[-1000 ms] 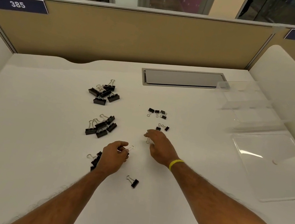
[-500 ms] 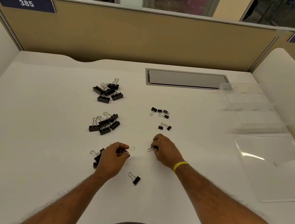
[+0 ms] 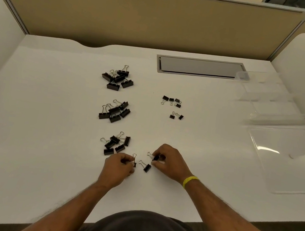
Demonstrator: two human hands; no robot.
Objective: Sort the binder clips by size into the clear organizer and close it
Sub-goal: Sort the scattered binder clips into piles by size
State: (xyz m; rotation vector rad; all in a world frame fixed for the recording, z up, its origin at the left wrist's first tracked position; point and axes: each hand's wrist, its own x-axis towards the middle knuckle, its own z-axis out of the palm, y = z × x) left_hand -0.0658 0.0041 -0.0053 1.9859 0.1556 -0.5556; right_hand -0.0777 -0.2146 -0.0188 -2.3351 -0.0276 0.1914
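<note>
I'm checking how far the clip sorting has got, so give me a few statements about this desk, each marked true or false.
1. The left hand and the right hand each pinch a binder clip. True.
2. The clear organizer is closed. False: its lid lies open, flat on the desk.
3. One loose clip lies between the hands. True.
4. Some clips sit inside the organizer. False: none shows inside; they lie in piles on the desk.
5. The yellow wristband is on the left wrist. False: it is on the right wrist.
</note>
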